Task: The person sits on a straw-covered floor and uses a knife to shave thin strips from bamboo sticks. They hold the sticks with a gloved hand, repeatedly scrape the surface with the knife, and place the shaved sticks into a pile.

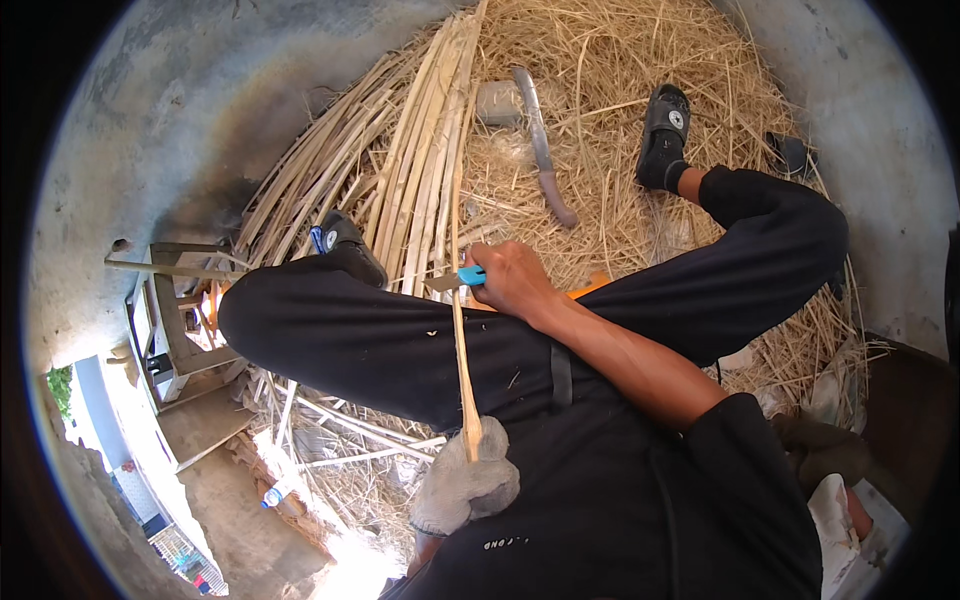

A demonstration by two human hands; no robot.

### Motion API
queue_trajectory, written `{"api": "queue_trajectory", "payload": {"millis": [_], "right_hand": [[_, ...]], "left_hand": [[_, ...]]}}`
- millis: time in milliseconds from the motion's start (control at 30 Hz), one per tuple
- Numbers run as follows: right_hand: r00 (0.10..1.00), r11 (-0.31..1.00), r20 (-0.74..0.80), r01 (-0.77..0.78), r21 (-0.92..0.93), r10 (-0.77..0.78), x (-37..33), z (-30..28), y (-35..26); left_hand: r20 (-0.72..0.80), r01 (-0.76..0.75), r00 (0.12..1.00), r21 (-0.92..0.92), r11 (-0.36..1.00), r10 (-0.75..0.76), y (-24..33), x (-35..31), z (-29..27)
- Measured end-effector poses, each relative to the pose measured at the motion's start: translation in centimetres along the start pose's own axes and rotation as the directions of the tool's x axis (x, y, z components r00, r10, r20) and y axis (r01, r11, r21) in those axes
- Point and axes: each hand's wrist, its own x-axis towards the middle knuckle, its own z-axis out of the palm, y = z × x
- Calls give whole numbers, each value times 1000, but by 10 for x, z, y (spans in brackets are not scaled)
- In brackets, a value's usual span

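Head view: the right hand (512,280) is seen bare, closed around a small knife with a blue handle (470,275); the blade is laid against a long thin cane strip (461,340). The left hand (468,485), covered by a grey work glove, is clenched on the lower end of the same strip, close to the body. The strip is held nearly upright in the picture, passing over the left knee of the dark trousers (340,340) and running up toward the heap beyond. Just past the knees, a bundle of split cane strips (420,160) is laid on the ground, fanned out toward the upper left. Loose straw (620,80) is spread across the floor around it. A large curved chopping knife (543,145) is lying on the straw, well apart from both hands. A black sandal (664,135) is worn on the right foot, planted in the straw. A grey concrete wall (160,110) is noted at left.
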Motion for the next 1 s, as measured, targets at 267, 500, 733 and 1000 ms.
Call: {"api": "queue_trajectory", "payload": {"millis": [267,500,733,1000], "right_hand": [[978,986,-196,-103,-131,76,29,15,27],[605,635,-276,-772,23,746,76,-47,112],[886,878,-3,-459,132,464,35,-63,11],[814,787,30,-570,235,581,-11,-97,13]], "left_hand": [[-219,-20,976,-18,1000,16,4,3,19],[-196,65,980,155,986,-33,-3,-2,11],[-163,169,977,225,960,-133,20,6,36],[-203,122,977,776,619,62,4,16,25]]}}
